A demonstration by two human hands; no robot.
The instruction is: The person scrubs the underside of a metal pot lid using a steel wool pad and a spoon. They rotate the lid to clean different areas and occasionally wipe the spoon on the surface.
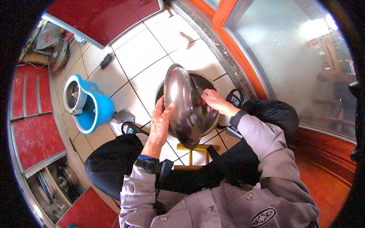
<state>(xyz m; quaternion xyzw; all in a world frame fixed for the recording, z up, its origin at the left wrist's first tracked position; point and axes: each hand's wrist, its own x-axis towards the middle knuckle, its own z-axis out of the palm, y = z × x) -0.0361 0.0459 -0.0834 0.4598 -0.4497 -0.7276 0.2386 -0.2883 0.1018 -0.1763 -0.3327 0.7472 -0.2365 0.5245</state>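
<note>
A shiny stainless steel vessel (182, 94), a bowl or a domed lid, is tipped on its edge between my hands. Below it a larger metal basin (212, 126) rests on the floor between my feet, its inside mostly covered from view. My left hand (160, 122) grips the near-left side of the tilted vessel, with the thumb lying over its face. On the other side, my right hand (218, 102) has its fingers bent against or beside the metal. Whether those fingers pinch something is hidden.
A blue mop bucket (104, 107) with a white-rimmed wringer stands to the left. A dark scrubber-like clump (106, 61) lies on the tiles (139, 42). Under my legs is a yellow-framed stool (190, 148). Red cabinets (37, 139) line the left; a wood-framed glass door (285, 62) borders the right.
</note>
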